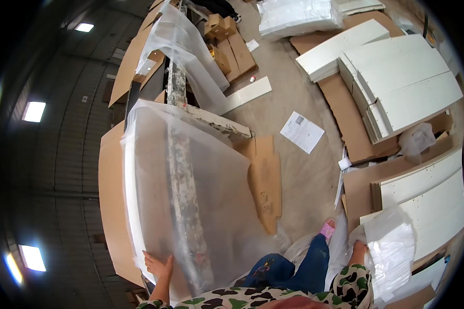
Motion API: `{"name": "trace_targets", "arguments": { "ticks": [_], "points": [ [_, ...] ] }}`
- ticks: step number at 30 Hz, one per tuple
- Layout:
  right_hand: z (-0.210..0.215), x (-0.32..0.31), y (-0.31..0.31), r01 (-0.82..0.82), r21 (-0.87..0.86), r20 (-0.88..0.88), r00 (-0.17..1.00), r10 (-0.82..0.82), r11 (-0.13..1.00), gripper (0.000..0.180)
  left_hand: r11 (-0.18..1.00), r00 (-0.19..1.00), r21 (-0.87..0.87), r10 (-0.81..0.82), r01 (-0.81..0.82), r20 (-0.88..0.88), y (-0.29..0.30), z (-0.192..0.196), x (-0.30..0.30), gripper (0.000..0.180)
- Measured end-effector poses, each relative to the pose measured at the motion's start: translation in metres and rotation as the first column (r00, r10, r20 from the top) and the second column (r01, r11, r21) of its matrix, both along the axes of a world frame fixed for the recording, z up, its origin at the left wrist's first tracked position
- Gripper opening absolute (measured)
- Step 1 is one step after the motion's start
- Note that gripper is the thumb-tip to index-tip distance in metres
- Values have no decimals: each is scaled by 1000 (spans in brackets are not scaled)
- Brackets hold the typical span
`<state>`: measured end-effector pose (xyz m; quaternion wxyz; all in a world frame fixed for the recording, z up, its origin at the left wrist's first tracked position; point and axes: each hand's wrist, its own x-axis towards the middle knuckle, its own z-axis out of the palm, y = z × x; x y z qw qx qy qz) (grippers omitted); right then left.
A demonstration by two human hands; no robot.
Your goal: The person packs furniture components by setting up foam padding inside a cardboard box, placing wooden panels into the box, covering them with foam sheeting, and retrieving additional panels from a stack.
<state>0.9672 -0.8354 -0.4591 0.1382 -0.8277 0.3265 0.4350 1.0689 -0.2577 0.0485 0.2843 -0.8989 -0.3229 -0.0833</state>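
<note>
My left hand lies with its fingers spread on the left edge of a translucent foam sheet. The sheet drapes over a worn, paint-stained beam, beside a long white strip and a brown cardboard sheet. My right hand is low at the right, touching or just beside the left edge of a bundle of clear plastic or foam sheets. Its fingers are mostly hidden, so I cannot see whether they grip the bundle.
White panels are stacked on cardboard at the right, with more panels nearer. A printed paper sheet and flattened cardboard lie on the floor. Small cartons and a wrapped white stack stand farther off.
</note>
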Motion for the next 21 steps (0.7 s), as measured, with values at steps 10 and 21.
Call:
{"name": "trace_targets", "arguments": {
  "ticks": [10, 21],
  "points": [
    [-21, -20, -5, -75, 74, -29, 997, 77, 994, 31, 996, 996, 6, -88, 88, 19, 6, -7, 20, 115],
    [27, -24, -13, -249, 124, -114, 958, 263, 960, 25, 986, 990, -108, -116, 124, 74, -2, 1, 7, 112]
  ]
}}
